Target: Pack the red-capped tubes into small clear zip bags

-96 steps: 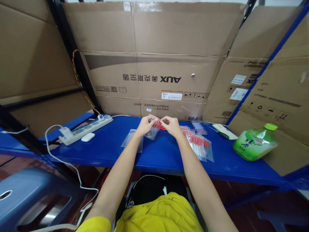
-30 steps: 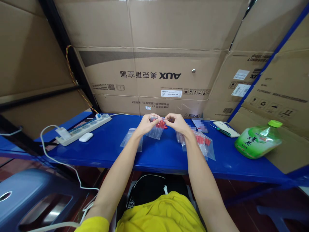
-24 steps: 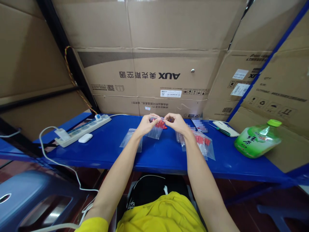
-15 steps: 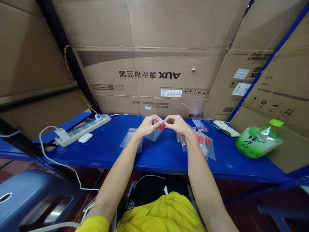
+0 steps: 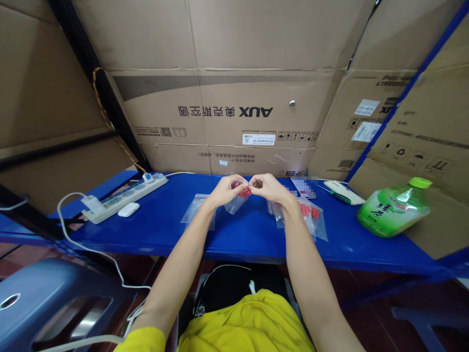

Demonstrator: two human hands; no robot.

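Both of my hands meet over the back of the blue shelf top [image 5: 249,234]. My left hand [image 5: 226,190] and my right hand [image 5: 268,187] pinch the top edge of a small clear zip bag [image 5: 238,200] with red parts inside, held just above the surface. An empty clear bag [image 5: 198,213] lies left of my left wrist. To the right of my right wrist lies a pile of filled bags with red parts [image 5: 309,217].
A white power strip [image 5: 124,196] with cable and a white earbud case [image 5: 128,209] sit at the left. A green bottle [image 5: 394,207] lies at the right, beside a white device and a screwdriver [image 5: 340,194]. Cardboard boxes [image 5: 227,112] wall the back. A grey stool [image 5: 44,303] stands lower left.
My hands have drawn closer together along the top of the small bag; it hangs narrower than a second ago. The view has shifted slightly.
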